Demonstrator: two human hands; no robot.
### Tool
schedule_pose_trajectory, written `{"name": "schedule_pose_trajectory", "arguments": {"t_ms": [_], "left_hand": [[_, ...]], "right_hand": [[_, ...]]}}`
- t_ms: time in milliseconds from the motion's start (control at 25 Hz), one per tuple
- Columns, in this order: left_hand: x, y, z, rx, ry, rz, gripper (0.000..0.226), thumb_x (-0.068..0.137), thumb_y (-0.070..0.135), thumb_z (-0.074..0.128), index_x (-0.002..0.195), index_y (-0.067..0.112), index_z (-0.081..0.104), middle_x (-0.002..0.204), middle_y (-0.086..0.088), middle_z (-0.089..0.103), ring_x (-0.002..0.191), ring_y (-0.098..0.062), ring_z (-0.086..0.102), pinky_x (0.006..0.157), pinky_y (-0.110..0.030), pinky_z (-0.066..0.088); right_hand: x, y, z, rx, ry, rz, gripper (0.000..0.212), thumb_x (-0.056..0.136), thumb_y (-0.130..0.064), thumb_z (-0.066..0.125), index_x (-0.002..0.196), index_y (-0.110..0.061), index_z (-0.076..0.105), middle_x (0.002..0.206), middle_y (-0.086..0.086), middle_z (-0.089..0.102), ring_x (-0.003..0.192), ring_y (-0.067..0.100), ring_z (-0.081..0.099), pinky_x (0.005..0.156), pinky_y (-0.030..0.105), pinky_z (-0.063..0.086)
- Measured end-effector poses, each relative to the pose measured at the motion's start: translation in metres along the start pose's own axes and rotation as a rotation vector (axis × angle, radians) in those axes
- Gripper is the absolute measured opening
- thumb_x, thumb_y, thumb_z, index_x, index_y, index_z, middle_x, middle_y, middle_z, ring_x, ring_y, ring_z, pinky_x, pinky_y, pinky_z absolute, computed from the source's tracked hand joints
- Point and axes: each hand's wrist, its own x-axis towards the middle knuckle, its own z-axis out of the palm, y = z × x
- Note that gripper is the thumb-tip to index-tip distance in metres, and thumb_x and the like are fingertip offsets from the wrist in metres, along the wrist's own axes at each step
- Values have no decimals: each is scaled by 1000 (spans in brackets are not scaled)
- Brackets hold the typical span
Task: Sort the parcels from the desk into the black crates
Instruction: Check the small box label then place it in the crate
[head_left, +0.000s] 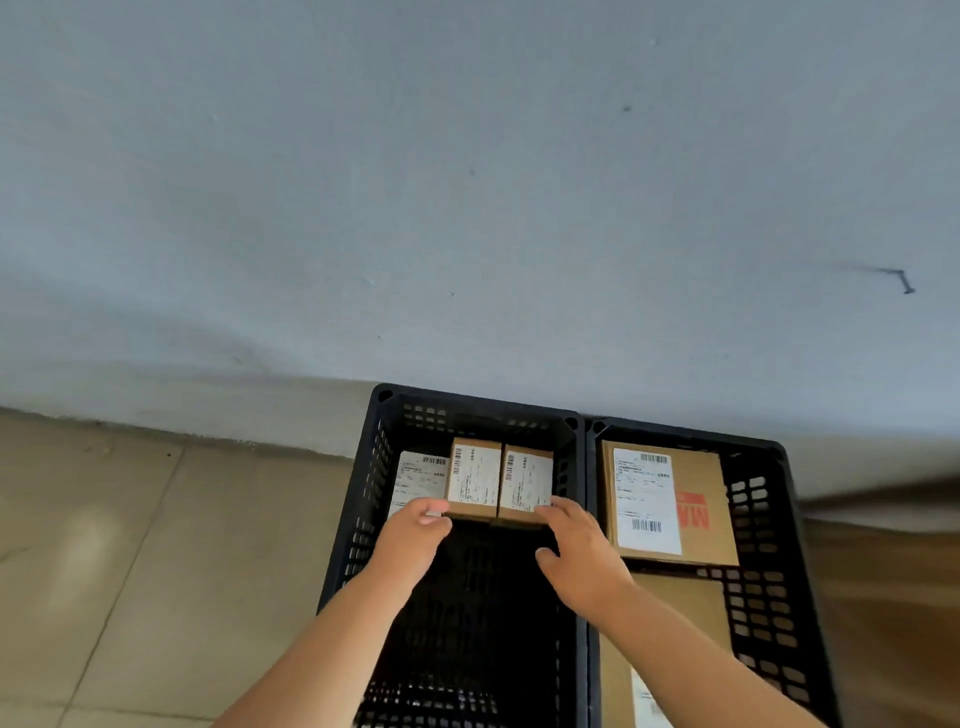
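Both hands (498, 540) touch two small parcels (498, 483) inside the left crate (358, 519).

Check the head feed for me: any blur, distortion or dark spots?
Head view: the brown surface at the right edge is blur-smeared; the grey wall's base line bows from wide-angle distortion; the left black slotted plastic crate's floor is dark; parcel labels are too soft to read.
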Motion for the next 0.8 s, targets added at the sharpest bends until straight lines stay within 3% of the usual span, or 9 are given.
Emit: {"name": "schedule_pose_trajectory", "arguments": {"t_ms": [80,240,400,480,640,800], "left_hand": [[-31,22,-4,28,-13,40,33,91,10,49,123,17,57,109,5,57,97,-9,54,91,-26,45],[-76,62,5,68,-40,116,31,93,12,47,121,17,58,116,1,58,102,-13,56,83,-23,46],[-108,97,42,77,-56,129,17,94,18,49,105,17,62,107,-1,63,96,-17,58,99,-41,46],[-130,111,69,59,-94,174,14,92,15,51,93,20,64,102,1,64,97,-17,60,96,-39,47],[-180,124,131,91,-195,287,13,92,17,52,96,21,64,98,-1,67,91,-12,63,76,-25,51],[-238,124,219,215,-284,391,13,93,17,50,94,18,63,98,-5,67,90,-16,63,86,-34,51]], "right_hand": [[-29,-8,-24,87,32,10,53,96,-22,49,147,-25,32,153,-7,30,138,13,32,107,26,33],[-82,-10,-65,207,145,53,50,95,-24,51,143,-29,38,142,-5,46,125,12,47,93,24,41],[-128,7,-96,275,260,75,43,95,-23,50,137,-31,46,132,-7,54,111,3,49,83,22,44],[-155,23,-107,317,317,94,40,95,-23,50,134,-31,50,129,-8,55,109,3,51,81,22,47],[-217,70,-117,414,418,139,38,93,-20,50,129,-29,56,121,-13,59,93,4,61,66,17,51],[-288,137,-116,496,485,183,32,91,-17,54,120,-29,63,113,-10,66,99,6,61,87,23,50]]}}
